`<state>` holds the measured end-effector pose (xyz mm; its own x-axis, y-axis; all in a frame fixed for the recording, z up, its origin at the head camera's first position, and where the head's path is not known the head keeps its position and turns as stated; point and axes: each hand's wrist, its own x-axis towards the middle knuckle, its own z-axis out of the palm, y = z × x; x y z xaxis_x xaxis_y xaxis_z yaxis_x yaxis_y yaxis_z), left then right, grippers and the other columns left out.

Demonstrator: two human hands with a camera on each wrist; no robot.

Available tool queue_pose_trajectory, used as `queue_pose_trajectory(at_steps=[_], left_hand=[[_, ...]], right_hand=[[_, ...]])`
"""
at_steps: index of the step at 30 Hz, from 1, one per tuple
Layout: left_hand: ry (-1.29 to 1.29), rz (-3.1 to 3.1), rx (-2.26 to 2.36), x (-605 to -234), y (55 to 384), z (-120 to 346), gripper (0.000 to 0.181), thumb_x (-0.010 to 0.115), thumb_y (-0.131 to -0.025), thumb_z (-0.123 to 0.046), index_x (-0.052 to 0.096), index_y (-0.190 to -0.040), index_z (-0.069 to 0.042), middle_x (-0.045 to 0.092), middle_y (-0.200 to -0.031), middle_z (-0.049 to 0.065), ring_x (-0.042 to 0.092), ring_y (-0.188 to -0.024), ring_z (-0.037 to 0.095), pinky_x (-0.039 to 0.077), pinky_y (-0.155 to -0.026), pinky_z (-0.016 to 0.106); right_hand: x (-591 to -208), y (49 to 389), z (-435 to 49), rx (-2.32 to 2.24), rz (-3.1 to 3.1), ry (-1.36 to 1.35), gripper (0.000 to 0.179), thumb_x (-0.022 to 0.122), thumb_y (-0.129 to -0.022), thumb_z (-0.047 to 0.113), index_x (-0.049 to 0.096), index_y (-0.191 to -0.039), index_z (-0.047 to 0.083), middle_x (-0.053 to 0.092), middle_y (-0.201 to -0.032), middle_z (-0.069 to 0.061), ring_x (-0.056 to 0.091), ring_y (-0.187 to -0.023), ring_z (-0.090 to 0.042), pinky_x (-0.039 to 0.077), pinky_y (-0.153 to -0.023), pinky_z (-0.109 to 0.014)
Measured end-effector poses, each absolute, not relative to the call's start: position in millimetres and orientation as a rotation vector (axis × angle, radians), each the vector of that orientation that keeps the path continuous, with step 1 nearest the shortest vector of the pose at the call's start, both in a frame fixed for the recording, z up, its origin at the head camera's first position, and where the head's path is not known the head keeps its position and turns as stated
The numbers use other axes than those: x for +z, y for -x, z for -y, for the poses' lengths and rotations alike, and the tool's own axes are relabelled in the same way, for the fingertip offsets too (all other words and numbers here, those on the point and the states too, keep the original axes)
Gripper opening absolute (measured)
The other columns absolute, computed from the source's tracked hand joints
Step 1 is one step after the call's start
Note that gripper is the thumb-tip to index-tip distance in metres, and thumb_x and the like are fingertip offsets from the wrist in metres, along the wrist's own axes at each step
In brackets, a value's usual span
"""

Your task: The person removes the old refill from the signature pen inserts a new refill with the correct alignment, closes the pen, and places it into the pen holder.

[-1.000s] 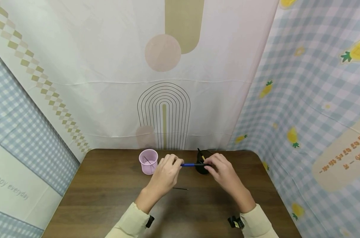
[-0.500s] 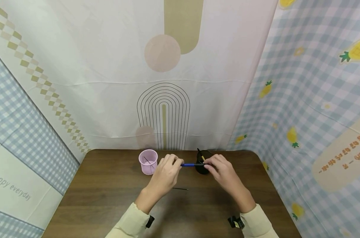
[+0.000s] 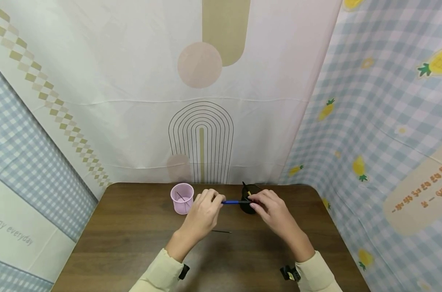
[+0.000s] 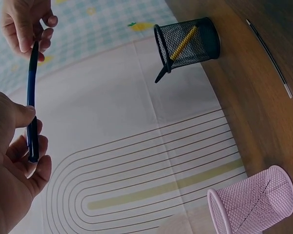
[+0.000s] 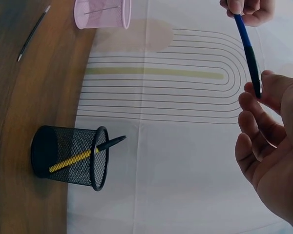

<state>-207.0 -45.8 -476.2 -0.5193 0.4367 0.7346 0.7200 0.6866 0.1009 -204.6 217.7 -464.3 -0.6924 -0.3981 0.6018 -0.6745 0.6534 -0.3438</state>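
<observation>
A blue pen with a black front section (image 3: 231,202) is held level above the table between both hands. My left hand (image 3: 202,213) grips its blue end, thumb on the barrel in the left wrist view. At the black tip, my right hand (image 3: 273,209) pinches with thumb and forefinger, clearest in the right wrist view. Below them on the tabletop lies a thin dark pen refill (image 4: 269,58). Behind the right hand stands a black mesh pen cup (image 5: 73,139) with a yellow pen with a black end (image 5: 71,161) leaning inside.
Left of the black cup, a pink mesh cup (image 3: 179,208) stands near the back edge with a thin dark stick, likely a refill (image 3: 182,198), inside. The brown wooden table (image 3: 133,239) meets a printed cloth (image 3: 133,134) at the back.
My right fingertips have shifted slightly left along the black section of the pen. The left hand, the cups and the refill on the table have stayed put.
</observation>
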Motion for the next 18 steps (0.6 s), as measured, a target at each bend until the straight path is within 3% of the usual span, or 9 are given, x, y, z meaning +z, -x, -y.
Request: queue_pose_trajectory(at_steps=[10,18], left_hand=[[0.880,2.197,-0.519,-475.5,207.4,46.6,0.013,0.072,-0.092,-0.008,0.066,-0.104,-0.008,0.061,-0.094,0.004,0.059,-0.088,0.022,0.046,-0.069,0.033],[0.877,2.209,-0.506,-473.6,206.2,46.8,0.012,0.071,-0.093,-0.009,0.066,-0.103,-0.009,0.062,-0.094,0.003,0.058,-0.087,0.022,0.046,-0.068,0.033]], right_hand=[[-462.4,205.3,-215.3,0.767,2.360,-0.843,0.026,0.085,-0.081,0.003,0.072,-0.100,0.014,0.067,-0.103,0.005,0.058,-0.092,-0.010,0.051,-0.070,-0.025],[-461.4,205.9,-214.7,0.778,2.358,-0.860,0.023,0.083,-0.083,0.002,0.073,-0.100,0.014,0.068,-0.101,0.005,0.057,-0.093,-0.010,0.050,-0.071,-0.024]])
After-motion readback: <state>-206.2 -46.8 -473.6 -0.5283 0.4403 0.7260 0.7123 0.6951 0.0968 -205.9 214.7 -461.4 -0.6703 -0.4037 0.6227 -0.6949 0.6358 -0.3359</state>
